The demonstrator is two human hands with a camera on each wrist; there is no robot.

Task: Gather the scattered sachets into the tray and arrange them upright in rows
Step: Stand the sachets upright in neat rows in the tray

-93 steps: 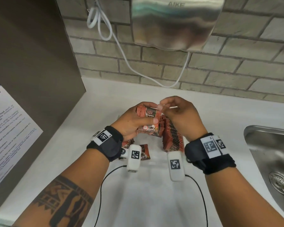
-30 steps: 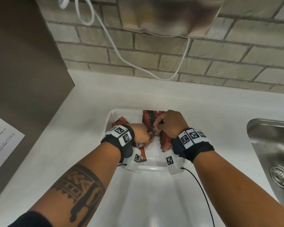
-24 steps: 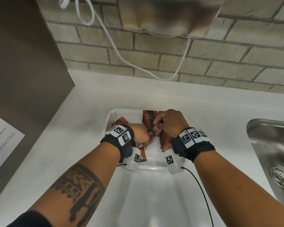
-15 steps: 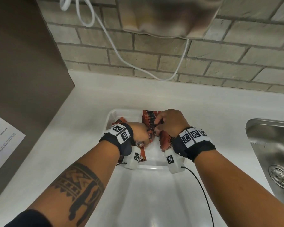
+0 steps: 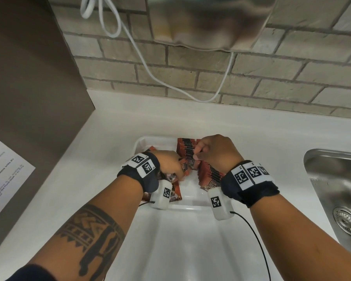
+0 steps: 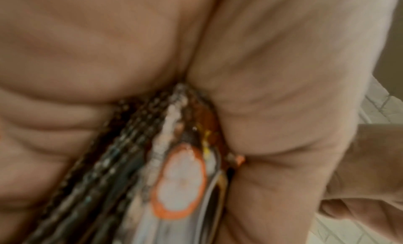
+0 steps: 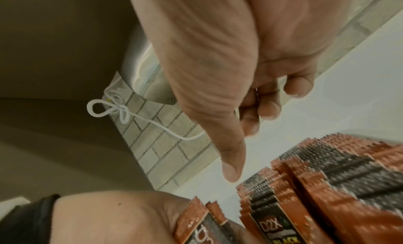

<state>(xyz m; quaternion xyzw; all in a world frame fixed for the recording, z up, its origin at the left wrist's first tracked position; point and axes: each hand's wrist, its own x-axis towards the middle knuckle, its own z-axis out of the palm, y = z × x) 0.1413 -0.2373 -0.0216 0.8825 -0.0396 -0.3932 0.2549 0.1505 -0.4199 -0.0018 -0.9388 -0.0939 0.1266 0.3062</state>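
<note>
Well along, though not finished. Inside the white tray [image 5: 139,143], set on the white counter [image 5: 114,128] near the brick wall [image 5: 190,63] and left of the steel sink [image 5: 336,179]: one long row of upright sachets [image 5: 208,175], brown-orange with dark tops, running from the far wall of the tray toward the near rim on its right half, packed edge to edge, as the right wrist view confirms. Left hand [image 5: 169,162] curled around a held bundle of sachets [image 6: 174,178], several packets pressed together between palm and thumb, low over the tray's left half. Right hand [image 5: 215,150] with fingers curled over the top of the row, thumb pointing down toward the tops of the packets; apparently straightening or parting the row to make room, though whether anything is actually pinched cannot be told. Still to do, by the look of it: a few flat sachets [image 5: 174,192] lying loose on the tray floor beneath the left wrist, another poking out at the far left corner [image 5: 152,149], plus the handful in the left hand, all yet to be stood up. No sachets visible outside the tray, so the gathering is probably over; only the ordering into rows left, with a second row likely needed on the left side.
</note>
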